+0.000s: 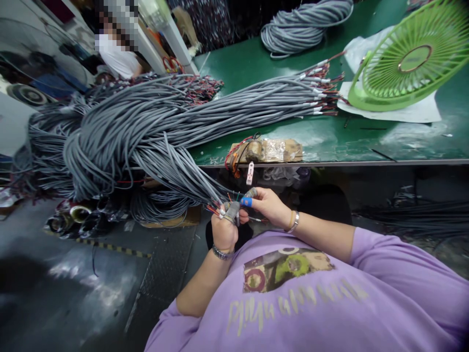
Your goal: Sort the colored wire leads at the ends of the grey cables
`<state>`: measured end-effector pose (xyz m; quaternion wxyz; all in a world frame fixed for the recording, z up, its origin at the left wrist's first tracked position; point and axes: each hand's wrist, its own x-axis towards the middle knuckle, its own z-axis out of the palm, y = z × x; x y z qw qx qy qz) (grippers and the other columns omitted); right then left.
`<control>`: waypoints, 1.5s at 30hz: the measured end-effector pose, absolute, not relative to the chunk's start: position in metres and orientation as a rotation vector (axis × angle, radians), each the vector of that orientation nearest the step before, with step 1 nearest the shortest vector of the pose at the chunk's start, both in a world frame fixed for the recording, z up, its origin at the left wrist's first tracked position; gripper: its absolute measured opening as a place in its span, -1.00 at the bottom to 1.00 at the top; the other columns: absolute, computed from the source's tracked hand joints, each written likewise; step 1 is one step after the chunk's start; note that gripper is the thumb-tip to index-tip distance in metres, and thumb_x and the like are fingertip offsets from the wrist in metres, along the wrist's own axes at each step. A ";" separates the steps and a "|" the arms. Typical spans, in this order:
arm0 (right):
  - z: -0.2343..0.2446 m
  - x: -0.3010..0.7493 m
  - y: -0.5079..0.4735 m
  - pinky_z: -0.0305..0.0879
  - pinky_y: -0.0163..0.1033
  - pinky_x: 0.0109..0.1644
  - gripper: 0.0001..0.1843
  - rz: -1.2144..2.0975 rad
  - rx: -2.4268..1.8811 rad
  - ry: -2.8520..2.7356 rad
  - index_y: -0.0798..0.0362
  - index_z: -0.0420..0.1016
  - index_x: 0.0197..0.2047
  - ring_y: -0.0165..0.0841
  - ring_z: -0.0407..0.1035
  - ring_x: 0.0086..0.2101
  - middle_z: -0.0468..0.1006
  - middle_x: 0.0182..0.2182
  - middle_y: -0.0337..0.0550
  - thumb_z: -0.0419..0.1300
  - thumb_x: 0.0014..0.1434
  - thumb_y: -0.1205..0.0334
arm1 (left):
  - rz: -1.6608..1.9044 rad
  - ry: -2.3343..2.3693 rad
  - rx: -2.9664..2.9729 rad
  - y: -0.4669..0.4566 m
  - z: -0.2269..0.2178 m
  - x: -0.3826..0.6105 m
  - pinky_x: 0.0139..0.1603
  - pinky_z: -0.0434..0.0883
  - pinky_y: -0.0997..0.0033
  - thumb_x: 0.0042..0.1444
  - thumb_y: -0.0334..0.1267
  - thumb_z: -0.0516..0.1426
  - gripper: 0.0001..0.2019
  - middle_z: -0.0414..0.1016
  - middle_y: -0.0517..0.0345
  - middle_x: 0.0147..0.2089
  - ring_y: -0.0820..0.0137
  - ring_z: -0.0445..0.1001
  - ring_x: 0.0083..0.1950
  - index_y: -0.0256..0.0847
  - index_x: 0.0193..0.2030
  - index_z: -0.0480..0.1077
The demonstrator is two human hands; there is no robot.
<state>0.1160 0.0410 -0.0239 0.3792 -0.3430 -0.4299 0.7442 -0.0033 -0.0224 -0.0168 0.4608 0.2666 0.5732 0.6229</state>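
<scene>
In front of my chest, both hands work at the end of a grey cable bundle (pixel 198 183) hanging off the bench edge. My left hand (pixel 224 232) is closed around a cable end, and thin coloured wires (pixel 213 210) stick out beside its thumb. Grey coverings wrap some of my fingertips. Close to its right, my right hand (pixel 273 208) is closed in a pinch, with blue tape (pixel 246 201) around one finger. Fine red and green wire tips show between the two hands. What lies in the right fingertips is too small to make out.
More grey cables (pixel 110 127) lie heaped across the green bench (pixel 234 102). A taped wooden block (pixel 282 150) with wires sits at the front edge. A green fan (pixel 410 63) and a cable coil (pixel 304 24) are farther back. Another person (pixel 117 56) is at far left.
</scene>
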 end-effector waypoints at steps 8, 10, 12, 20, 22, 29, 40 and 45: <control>-0.019 0.121 0.037 0.21 -0.34 -0.43 -0.57 1.957 -0.811 -1.148 0.14 0.37 -0.51 -0.50 0.25 -0.54 0.41 -0.60 -0.32 0.46 -0.26 0.05 | 1.596 1.393 0.645 -0.022 -0.018 -0.003 -0.65 0.31 0.60 -0.13 -0.12 0.30 -0.73 0.43 0.25 -0.65 0.54 0.36 -0.69 -0.27 -0.48 0.38; -0.020 0.125 0.037 0.17 -0.35 -0.45 -0.58 1.989 -0.777 -1.185 0.14 0.37 -0.51 -0.52 0.21 -0.56 0.39 -0.61 -0.33 0.45 -0.23 0.04 | 1.601 1.405 0.653 -0.023 -0.020 -0.004 -0.66 0.28 0.61 -0.11 -0.12 0.29 -0.73 0.41 0.26 -0.67 0.56 0.33 -0.70 -0.27 -0.48 0.37; -0.025 0.131 0.038 0.11 -0.37 -0.47 -0.60 2.025 -0.745 -1.229 0.15 0.39 -0.50 -0.55 0.16 -0.57 0.37 -0.62 -0.34 0.44 -0.20 0.05 | 1.587 1.407 0.655 -0.023 -0.021 -0.007 -0.67 0.25 0.62 -0.11 -0.12 0.29 -0.73 0.40 0.26 -0.67 0.57 0.31 -0.70 -0.27 -0.48 0.37; -0.043 0.148 0.073 0.07 -0.40 -0.53 -0.63 2.091 -0.796 -0.851 0.14 0.48 -0.35 -0.56 0.10 -0.59 0.36 -0.54 -0.28 0.27 0.05 -0.05 | 1.205 1.209 0.791 -0.014 -0.006 -0.029 -0.77 0.09 0.61 -0.14 -0.11 0.29 -0.71 0.33 0.23 -0.75 0.57 0.20 -0.78 -0.29 -0.57 0.37; -0.037 0.144 0.082 0.12 -0.41 -0.53 -0.59 2.185 -0.822 -0.807 0.14 0.48 -0.32 -0.55 0.17 -0.57 0.42 -0.48 -0.22 0.21 0.12 -0.10 | 1.102 1.149 0.812 -0.008 -0.001 -0.033 -0.77 0.07 0.60 -0.15 -0.09 0.30 -0.69 0.32 0.21 -0.77 0.57 0.18 -0.80 -0.30 -0.58 0.36; -0.024 0.124 0.092 -0.02 -0.41 -0.57 -0.50 2.122 -0.629 -0.978 0.13 0.44 -0.37 -0.57 0.07 -0.61 0.39 -0.55 -0.27 0.31 -0.04 -0.20 | 0.940 1.047 0.814 0.014 0.002 -0.032 -0.79 0.04 0.59 -0.18 -0.05 0.31 -0.66 0.28 0.20 -0.80 0.55 0.17 -0.81 -0.31 -0.58 0.38; -0.025 0.109 0.093 0.11 -0.39 -0.50 -0.46 2.151 -0.612 -0.694 0.13 0.49 -0.37 -0.52 0.16 -0.54 0.39 -0.54 -0.25 0.27 -0.02 -0.25 | 0.861 1.058 0.812 0.028 -0.004 -0.027 -0.80 0.03 0.58 -0.24 -0.03 0.33 -0.64 0.27 0.21 -0.81 0.54 0.15 -0.83 -0.32 -0.58 0.38; -0.023 0.106 0.094 0.10 -0.39 -0.48 -0.54 2.157 -0.636 -0.540 0.15 0.54 -0.35 -0.53 0.17 -0.54 0.41 -0.55 -0.25 0.33 -0.02 -0.15 | 0.837 1.104 0.794 0.032 -0.004 -0.024 -0.81 0.02 0.58 -0.25 -0.05 0.33 -0.65 0.29 0.18 -0.80 0.54 0.15 -0.83 -0.32 -0.59 0.37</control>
